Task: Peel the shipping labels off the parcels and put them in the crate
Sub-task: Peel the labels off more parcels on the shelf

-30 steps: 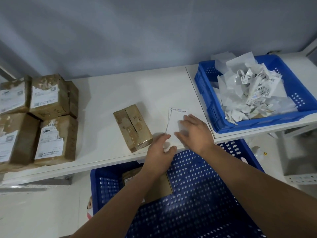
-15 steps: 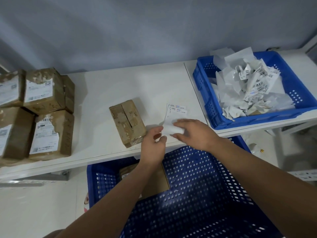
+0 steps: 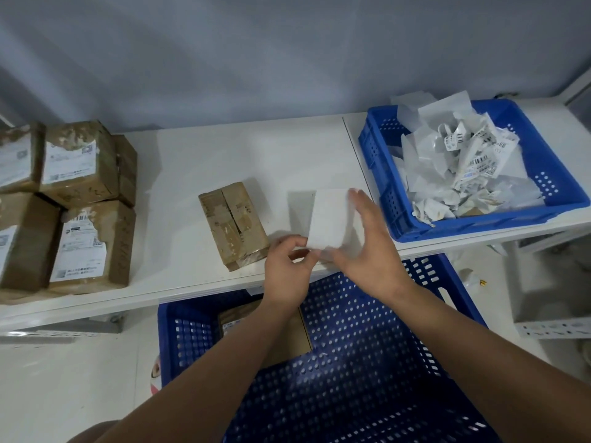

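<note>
We judge the job partly done. One label (image 3: 329, 219) is off its box and in the air above the bench (image 3: 224, 155). Our left hand (image 3: 287, 270) has its grip clamped on the label's lower corner between thumb and fingertips. Our right hand (image 3: 367, 251) lies flat along its right side, fingers straight and apart, pinching nothing. We see only the label's blank side.

The stripped parcel (image 3: 233, 223) lies bare just left of the hands. The crate (image 3: 559, 174) on the bench to the right already holds a heap of labels (image 3: 463, 174), so many parcels have been dealt with.

What is left: this label has to go across into that crate, which is near the right hand. At least four labelled parcels (image 3: 73, 167) are stacked at the far left of the bench, all unpeeled. A lower crate (image 3: 351, 378) under the bench holds one parcel (image 3: 265, 327). It seems to carry a label, though our arm hides much of it.
</note>
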